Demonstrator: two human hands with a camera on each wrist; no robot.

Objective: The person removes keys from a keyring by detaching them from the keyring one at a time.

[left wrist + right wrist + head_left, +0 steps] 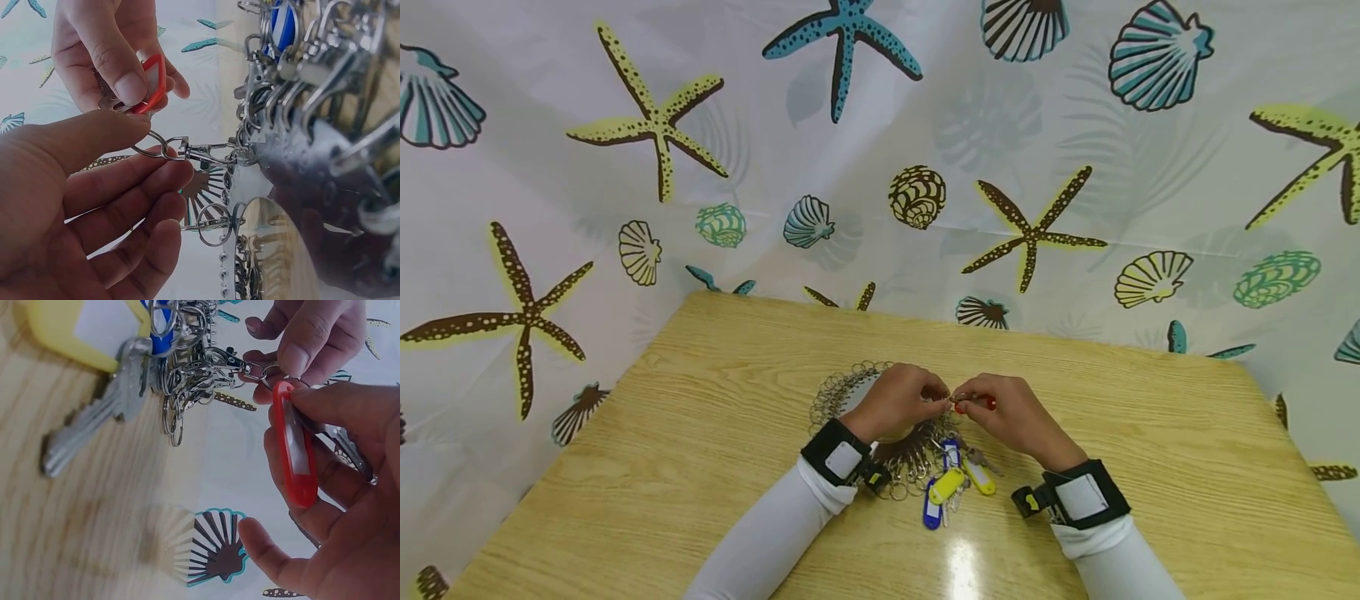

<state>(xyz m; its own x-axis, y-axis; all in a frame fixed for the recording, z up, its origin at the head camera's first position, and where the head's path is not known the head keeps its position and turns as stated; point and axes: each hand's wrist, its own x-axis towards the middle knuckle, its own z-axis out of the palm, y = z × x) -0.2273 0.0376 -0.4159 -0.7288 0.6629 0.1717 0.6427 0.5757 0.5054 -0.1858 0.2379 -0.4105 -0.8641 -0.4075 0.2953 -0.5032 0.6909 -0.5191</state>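
My left hand pinches a small split ring between thumb and index finger; its other fingers are loosely bent. That ring links to a silver swivel clasp at the edge of a shiny round metal rack. Opposite it, my right hand grips a red key tag with a white label. A silver key lies beside the tag, partly hidden by the thumb. Both hands meet over the rack's right side, the red tag's top right at the ring.
Many clasps with split rings circle the rack. Near its front right hang or lie blue key tags, yellow key tags and keys. All is on a wood-grain table, with a shell-and-starfish patterned cloth behind.
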